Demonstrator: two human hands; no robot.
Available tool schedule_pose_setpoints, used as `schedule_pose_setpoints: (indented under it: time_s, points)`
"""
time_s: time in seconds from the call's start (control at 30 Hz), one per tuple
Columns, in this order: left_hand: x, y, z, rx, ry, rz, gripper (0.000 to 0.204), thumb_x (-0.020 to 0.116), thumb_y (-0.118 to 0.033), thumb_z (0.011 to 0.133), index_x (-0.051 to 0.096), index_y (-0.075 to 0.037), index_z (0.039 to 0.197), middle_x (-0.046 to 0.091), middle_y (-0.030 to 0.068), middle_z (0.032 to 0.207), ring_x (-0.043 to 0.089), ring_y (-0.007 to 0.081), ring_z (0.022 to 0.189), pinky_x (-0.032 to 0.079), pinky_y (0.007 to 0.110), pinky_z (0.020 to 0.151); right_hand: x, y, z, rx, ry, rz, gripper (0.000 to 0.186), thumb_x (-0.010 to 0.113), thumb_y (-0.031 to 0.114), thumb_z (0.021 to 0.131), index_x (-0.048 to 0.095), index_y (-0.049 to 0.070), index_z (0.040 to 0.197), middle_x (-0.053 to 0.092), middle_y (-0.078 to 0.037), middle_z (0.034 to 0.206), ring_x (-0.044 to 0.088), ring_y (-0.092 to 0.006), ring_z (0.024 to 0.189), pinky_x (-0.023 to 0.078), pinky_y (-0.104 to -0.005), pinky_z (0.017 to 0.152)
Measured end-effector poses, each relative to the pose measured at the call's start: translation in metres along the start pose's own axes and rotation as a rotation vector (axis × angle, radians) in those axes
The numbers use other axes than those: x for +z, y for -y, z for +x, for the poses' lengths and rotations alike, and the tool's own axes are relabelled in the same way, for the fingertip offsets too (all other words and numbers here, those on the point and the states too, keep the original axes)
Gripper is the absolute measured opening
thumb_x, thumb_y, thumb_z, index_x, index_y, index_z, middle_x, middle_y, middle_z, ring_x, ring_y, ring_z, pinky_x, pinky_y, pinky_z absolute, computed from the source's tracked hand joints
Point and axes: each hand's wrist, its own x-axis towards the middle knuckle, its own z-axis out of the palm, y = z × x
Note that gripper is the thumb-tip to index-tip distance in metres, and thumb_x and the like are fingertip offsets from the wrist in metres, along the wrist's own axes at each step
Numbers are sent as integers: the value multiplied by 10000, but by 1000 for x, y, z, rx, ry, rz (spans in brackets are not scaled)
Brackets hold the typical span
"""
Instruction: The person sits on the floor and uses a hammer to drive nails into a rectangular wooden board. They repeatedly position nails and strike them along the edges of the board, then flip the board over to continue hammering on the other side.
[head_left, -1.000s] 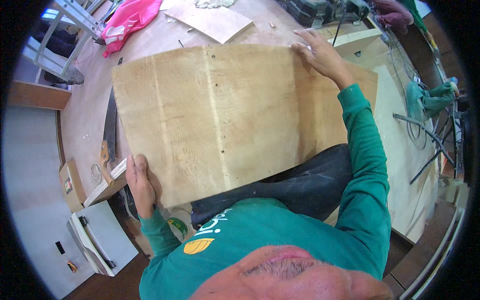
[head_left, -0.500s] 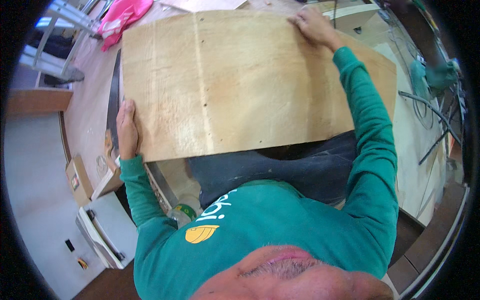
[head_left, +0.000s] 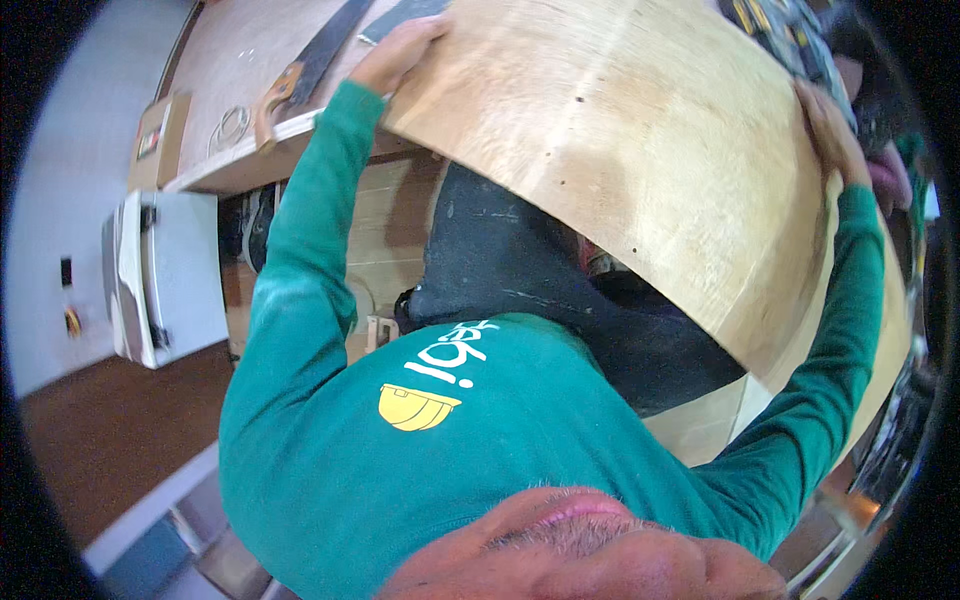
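A large plywood panel (head_left: 620,130), pale brown with a curved far edge and a row of small dark holes, is tilted in front of me above my dark-trousered legs. My left hand (head_left: 405,52) holds its left end, fingers closed over the edge. At the other end, my right hand (head_left: 838,135) grips the far right edge, with the forearm lying over the panel's face. A handsaw (head_left: 315,62) with a wooden handle lies on the workbench (head_left: 215,65), just left of my left hand.
A coil of thin wire (head_left: 232,125) and a cardboard box (head_left: 158,140) sit on the bench to the left. Below them is a white box-shaped unit (head_left: 170,275). Dark and yellow items (head_left: 775,28) crowd the far right, beyond the panel.
The panel has swung clockwise and shifted to the right, its left end now farther from me. Both hands have kept hold. My body and view have turned left.
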Motion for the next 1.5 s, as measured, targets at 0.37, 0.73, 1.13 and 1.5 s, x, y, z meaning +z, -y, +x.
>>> schedule_pose_setpoints:
  time_s: [0.37,0.73,1.13,1.5]
  points:
    - [-43,27,3,715,-79,929,519,559,-383,1055,554,-81,1477,589,225,1386,552,399,1306,413,431,1142,83,39,-115,550,-59,357,683,306,504,1111,573,-52,1403,592,-280,1427,531,-417,1364,382,-424,1156]
    - [56,36,91,546,-185,1014,573,549,-476,1037,543,-120,1486,477,212,1549,490,393,1376,423,438,1158,97,47,-145,711,48,320,674,305,483,1100,585,-64,1378,590,-306,1399,521,-461,1342,399,-461,1117]
    - [61,33,98,496,-137,1156,671,559,-722,924,668,-244,1381,514,135,1508,607,360,1279,509,472,1073,103,35,-141,773,77,321,694,329,487,1089,593,-101,1345,566,-333,1412,510,-468,1356,378,-456,1152]
    - [55,37,91,525,-188,1110,733,586,-757,889,633,-255,1422,484,153,1500,582,393,1303,498,521,1075,103,44,-134,737,63,329,694,294,485,1108,610,-92,1332,590,-321,1395,533,-448,1342,398,-449,1129]
